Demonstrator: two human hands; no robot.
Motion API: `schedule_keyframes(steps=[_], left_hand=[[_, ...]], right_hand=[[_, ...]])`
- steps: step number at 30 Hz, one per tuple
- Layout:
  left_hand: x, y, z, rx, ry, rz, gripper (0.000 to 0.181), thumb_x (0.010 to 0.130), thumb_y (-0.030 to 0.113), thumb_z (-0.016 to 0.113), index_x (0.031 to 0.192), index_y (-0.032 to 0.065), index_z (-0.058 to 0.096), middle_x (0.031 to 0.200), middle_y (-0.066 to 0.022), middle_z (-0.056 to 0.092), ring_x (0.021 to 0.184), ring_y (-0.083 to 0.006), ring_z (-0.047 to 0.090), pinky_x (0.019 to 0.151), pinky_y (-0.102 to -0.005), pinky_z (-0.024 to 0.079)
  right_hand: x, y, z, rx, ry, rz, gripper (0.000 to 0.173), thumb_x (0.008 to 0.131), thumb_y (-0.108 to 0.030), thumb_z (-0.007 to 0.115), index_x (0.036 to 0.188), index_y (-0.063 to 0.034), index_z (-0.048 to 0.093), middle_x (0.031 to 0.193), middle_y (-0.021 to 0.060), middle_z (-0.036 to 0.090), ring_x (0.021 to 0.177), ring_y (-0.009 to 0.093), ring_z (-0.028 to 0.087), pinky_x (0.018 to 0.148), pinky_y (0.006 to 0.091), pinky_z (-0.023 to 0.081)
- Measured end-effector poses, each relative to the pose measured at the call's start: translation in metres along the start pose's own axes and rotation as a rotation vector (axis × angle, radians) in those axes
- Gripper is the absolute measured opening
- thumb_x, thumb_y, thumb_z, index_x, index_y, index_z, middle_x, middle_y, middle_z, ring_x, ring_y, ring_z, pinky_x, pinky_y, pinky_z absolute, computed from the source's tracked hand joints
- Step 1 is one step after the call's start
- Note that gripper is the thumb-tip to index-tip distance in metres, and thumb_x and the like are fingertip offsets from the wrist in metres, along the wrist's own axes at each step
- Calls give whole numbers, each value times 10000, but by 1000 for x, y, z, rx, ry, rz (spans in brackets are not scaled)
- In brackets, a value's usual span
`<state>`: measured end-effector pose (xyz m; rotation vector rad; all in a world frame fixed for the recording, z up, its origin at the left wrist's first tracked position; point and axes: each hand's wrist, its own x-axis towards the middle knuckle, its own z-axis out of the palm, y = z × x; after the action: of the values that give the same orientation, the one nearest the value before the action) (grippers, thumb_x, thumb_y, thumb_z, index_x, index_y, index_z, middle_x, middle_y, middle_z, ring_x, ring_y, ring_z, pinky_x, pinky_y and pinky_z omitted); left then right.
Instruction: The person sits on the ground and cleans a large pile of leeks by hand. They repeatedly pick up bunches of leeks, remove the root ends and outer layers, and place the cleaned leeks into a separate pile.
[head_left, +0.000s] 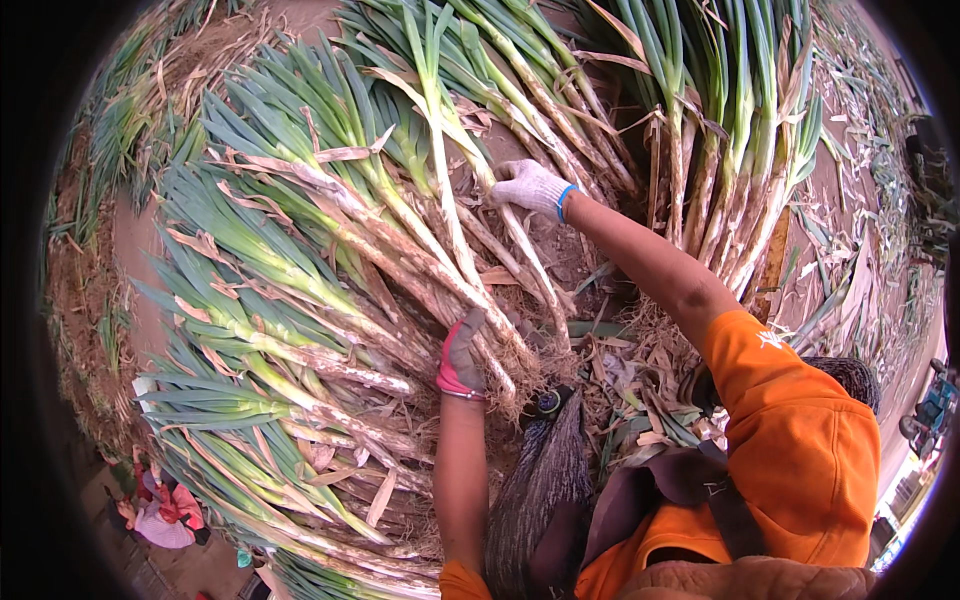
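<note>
In the head view, my left hand, in a pink and grey glove, holds the lower stalks of several long green onions near their roots. Their leaves point to the upper left. My right hand, in a whitish knit glove with a blue cuff, grips another green onion stalk partway up; its roots hang close to those at my left hand. Palm and fingertips of the left glove are partly hidden behind the stalks.
Large heaps of green onions lie to the left. More stand at the upper right, beside a yellowish strip. Dry husks litter the soil near my knees. A person sits at the lower left. A blue vehicle is far right.
</note>
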<state>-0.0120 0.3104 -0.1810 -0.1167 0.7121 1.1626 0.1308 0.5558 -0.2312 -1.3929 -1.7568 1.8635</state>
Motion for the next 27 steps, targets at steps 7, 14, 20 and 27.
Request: schedule_keyframes(steps=[7, 14, 20, 27], left_hand=[[-16, -34, -59, 376, 265, 254, 539, 893, 376, 555, 1240, -37, 546, 1228, -117, 590, 1140, -224, 554, 1015, -363, 415], [-61, -35, -35, 623, 261, 278, 284, 912, 163, 505, 1069, -25, 648, 1086, -110, 652, 1048, -205, 592, 984, -328, 410], [-55, -50, -75, 232, 171, 350, 389, 873, 244, 566, 1144, -32, 617, 1149, -97, 633, 1086, -204, 575, 1014, -336, 394], [-46, -43, -24, 447, 354, 270, 434, 867, 239, 634, 1222, -8, 591, 1193, -59, 610, 1088, -184, 558, 986, -313, 389]], right_hand=[[-13, -4, 102, 442, 181, -176, 493, 872, -341, 586, 1186, 36, 539, 972, 84, 609, 892, 162, 529, 848, 278, 430], [-72, -64, 112, 146, 202, -322, 638, 791, -405, 650, 1172, 78, 478, 1001, 313, 604, 969, 388, 610, 844, 404, 470], [-86, -69, 129, -64, 71, -385, 722, 833, -484, 613, 1263, 64, 421, 1068, 324, 588, 1025, 429, 586, 877, 439, 453], [-88, -11, 144, 309, 119, -169, 815, 846, -510, 578, 1351, 85, 343, 1183, 324, 564, 1149, 412, 545, 1001, 396, 393]])
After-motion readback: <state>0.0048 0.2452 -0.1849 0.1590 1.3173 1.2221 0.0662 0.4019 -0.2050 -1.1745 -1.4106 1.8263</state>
